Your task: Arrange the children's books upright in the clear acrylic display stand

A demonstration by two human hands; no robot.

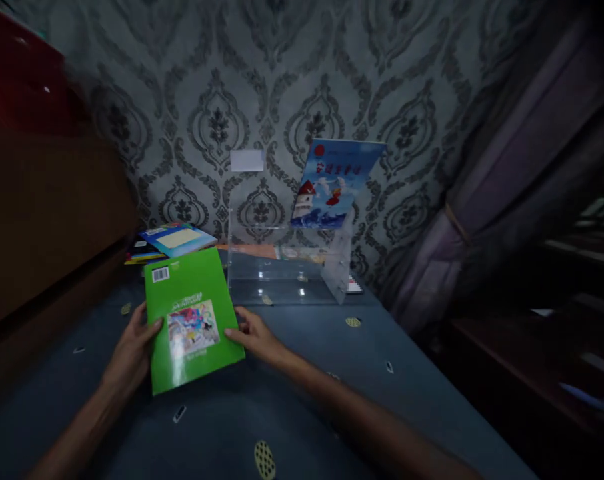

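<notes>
A bright green book [195, 277] is held up between my two hands, tilted, its barcode at the upper left and a colourful picture in its middle. My left hand [138, 343] grips its left edge with the thumb over the cover. On the opposite edge, my right hand [257, 339] pinches it, thumb in front. Behind it stands a clear acrylic rack [287, 291]. A blue picture book [339, 180] leans upright at the rack's right end. To the left of the rack lies a stack of books [177, 240], partly covered by the green one.
Everything stands on a dark blue-grey patterned tablecloth [302, 413], against a damask-papered wall [262, 80]. A brown box-like piece [47, 220] with a red object [22, 73] on top borders the left. A tied purple curtain [447, 247] hangs at the right, beside a dark surface [522, 373].
</notes>
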